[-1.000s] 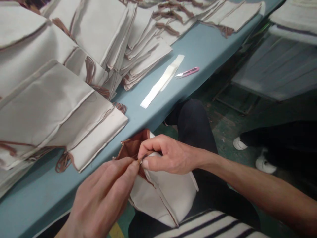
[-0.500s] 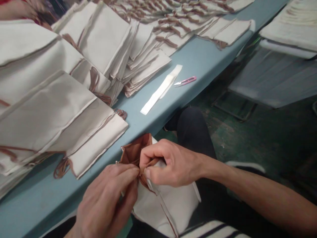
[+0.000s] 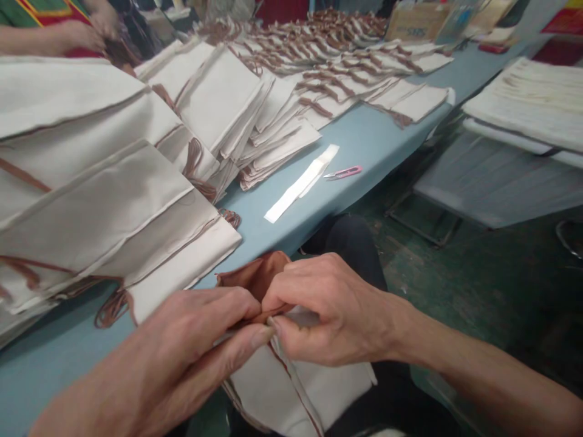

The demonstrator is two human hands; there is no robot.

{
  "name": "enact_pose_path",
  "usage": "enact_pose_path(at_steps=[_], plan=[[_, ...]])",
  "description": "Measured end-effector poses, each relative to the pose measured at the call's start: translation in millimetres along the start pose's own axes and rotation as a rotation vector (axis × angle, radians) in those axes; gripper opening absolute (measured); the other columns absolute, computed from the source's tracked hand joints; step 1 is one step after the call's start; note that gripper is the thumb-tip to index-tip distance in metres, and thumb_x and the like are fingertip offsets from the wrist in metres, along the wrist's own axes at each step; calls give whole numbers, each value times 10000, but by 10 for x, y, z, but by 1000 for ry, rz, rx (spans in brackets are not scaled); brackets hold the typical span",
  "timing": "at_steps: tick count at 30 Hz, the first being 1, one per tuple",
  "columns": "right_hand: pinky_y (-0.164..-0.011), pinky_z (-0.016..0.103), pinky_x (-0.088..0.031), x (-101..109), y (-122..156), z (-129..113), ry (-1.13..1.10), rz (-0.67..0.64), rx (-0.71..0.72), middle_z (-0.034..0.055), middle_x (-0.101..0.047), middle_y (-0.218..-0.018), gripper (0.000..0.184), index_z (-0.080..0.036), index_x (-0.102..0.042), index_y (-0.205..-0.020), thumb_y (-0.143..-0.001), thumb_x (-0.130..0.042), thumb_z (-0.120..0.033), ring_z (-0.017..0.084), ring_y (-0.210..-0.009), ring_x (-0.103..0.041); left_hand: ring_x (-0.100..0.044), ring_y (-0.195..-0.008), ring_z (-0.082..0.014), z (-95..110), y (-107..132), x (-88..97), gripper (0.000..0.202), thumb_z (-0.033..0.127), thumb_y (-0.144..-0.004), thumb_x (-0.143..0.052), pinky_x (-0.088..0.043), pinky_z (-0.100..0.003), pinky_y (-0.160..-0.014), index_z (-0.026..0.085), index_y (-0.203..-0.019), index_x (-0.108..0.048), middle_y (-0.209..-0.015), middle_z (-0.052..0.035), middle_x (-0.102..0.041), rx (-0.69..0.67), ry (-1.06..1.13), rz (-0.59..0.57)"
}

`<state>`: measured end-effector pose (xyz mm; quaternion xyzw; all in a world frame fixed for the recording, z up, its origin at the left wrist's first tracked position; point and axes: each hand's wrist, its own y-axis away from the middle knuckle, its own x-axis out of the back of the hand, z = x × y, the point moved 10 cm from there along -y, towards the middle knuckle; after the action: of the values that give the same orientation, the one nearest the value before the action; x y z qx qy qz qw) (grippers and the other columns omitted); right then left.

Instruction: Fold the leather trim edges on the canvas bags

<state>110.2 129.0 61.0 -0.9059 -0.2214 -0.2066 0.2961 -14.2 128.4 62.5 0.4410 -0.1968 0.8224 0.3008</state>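
A cream canvas bag [image 3: 296, 388] pinched at its brown-lined mouth

The bag hangs just off the near edge of the pale blue table [image 3: 359, 130], over the person's dark trousers [image 3: 350, 243]. Its cloth is matte and plain-woven, with a raw-looking seam running down it, and a rust-brown lining [image 3: 255, 276] puckers up in a soft, open curve at the top. The right hand [image 3: 337, 309] has its thumb and forefinger closed on a thin brown fold of that lining, its other fingers curled around the mouth. The left hand [image 3: 155, 358] comes in from the other side, fingers almost together and nearly straight, its fingertips and thumb pressing the same gathered edge, so the two hands touch. Beyond them, on the table, lie a narrow white paper strip [image 3: 303, 182] and pink-handled thread snips [image 3: 342, 172], just beside each other. Stacks of folded canvas bags [image 3: 113, 182] with looped brown cords [image 3: 195, 161] cover the left and far stretch. A co-worker's hand [image 3: 77, 37] shows at the far left, and a cardboard box [image 3: 416, 21] sits far off, its lettering too blurred to read
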Motion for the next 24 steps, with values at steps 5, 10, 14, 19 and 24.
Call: enact_pose_path(at_steps=[5, 10, 14, 19, 24], plan=[[-644, 261, -423, 204, -61, -124, 41, 42, 55, -14, -677, -673, 158, -207, -616, -733, -828, -569, -89, 132, -648, -590, -675, -659, -150, 94, -174, -36, 283, 330, -1092, -540, -498, -229, -605, 269, -867, -700, -731, 34, -706, -74, 60, -77], [-555, 233, -369, 119, -46, 118, -380, 109, -117, -71, -489, -597, 152, -222, -519, -693, -821, -600, -205, 96, -541, -433, -552, -537, -118, 141, -248, -107, 419, 362, -1120, -487, -435, -219, -535, 232, -731, -571, -612, 48, -562, -54, 306, 43], [-491, 223, -313, -119, 16, 346, -579, 114, -257, -95, -372, -562, 239, -237, -462, -677, -840, -623, -306, 86, -492, -337, -594, -637, -163, -70, -132, -244, 488, 498, -1134, -436, -523, -249, -599, 220, -765, -594, -704, -6, -602, 80, 528, 194], [-525, 224, -339, -77, -53, 213, -522, 63, -142, -67, -455, -602, 248, -219, -505, -671, -875, -612, -310, 92, -532, -411, -672, -715, -169, -89, 53, -265, 361, 404, -1109, -521, -557, -245, -679, 238, -820, -662, -770, -6, -694, 96, 448, 163], [-508, 226, -277, -37, -138, 109, -439, -6, -130, -88, -340, -569, 423, -229, -408, -647, -1003, -598, -354, 78, -507, -324, -708, -827, -203, -78, 96, -136, 306, 418, -1099, -554, -597, -272, -776, 242, -930, -739, -884, -40, -770, 134, 360, 199]])
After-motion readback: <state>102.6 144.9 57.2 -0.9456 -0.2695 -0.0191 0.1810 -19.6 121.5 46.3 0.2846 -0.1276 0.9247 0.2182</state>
